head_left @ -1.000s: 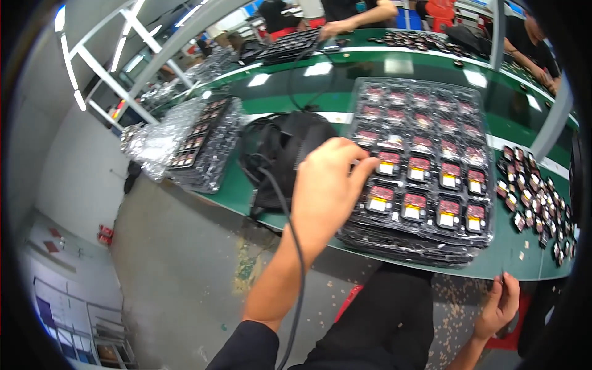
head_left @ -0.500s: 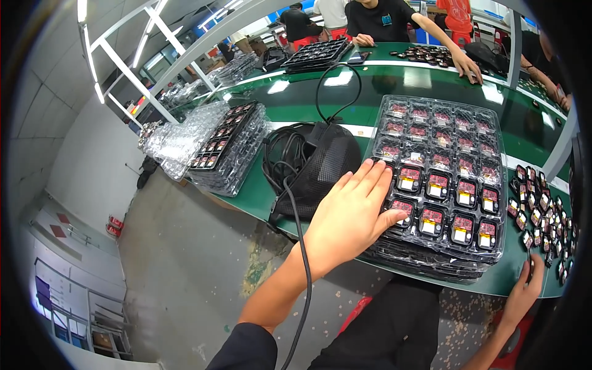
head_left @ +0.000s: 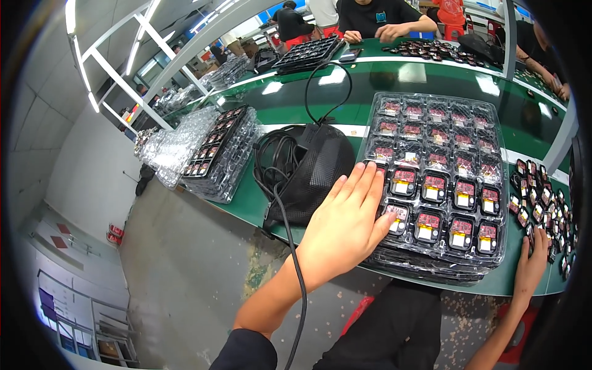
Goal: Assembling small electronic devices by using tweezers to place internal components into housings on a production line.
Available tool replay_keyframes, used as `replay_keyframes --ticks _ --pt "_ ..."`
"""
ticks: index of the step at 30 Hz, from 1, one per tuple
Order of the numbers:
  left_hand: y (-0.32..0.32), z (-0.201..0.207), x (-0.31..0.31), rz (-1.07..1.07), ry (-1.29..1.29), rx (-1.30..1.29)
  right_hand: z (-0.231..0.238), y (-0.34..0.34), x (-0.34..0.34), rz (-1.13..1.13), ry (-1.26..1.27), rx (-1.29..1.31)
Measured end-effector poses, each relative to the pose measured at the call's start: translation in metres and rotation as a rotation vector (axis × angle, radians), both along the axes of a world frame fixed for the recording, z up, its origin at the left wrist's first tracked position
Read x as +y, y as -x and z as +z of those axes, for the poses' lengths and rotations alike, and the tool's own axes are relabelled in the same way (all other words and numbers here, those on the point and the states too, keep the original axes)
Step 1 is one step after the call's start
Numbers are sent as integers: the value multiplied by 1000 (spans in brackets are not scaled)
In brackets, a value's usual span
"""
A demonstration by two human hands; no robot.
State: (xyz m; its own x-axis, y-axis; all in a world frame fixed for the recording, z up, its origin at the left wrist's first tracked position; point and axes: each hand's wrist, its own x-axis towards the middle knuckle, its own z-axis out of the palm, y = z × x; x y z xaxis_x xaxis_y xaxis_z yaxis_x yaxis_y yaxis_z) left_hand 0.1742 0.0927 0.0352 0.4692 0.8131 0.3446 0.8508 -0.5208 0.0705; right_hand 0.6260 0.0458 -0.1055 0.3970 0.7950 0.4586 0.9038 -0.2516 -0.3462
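Note:
My left hand lies flat, fingers spread, on the near left corner of a stack of clear plastic trays holding several small red circuit boards. My right hand rests at the green table's near edge, fingertips touching a pile of loose small red and black parts. It holds nothing that I can see. A black mesh bag with coiled black cable sits just left of the trays. A cable runs from it down past my left forearm.
More stacked clear trays lie at the table's left end. Other people work at the far side, with a black tray and scattered parts. White frame poles rise at the left. The green table stretches across.
My left hand has opened from a curled pose and now lies flat on the tray stack's corner. My right hand has come up to the table edge by the loose parts. The view has tilted.

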Motion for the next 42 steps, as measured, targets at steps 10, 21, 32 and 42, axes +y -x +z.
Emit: replay_keyframes --ticks 10,21,32,42 --pt "0 -2 -5 55 9 -16 6 12 -9 38 -63 -12" --pt "-11 -56 -52 -448 -622 -437 33 52 -44 306 -28 41" --pt "-86 -141 -157 -354 771 -1313 3 129 -118 684 -231 444" --pt "-81 -173 -161 -322 1109 -1747 1 190 -135 768 109 891"
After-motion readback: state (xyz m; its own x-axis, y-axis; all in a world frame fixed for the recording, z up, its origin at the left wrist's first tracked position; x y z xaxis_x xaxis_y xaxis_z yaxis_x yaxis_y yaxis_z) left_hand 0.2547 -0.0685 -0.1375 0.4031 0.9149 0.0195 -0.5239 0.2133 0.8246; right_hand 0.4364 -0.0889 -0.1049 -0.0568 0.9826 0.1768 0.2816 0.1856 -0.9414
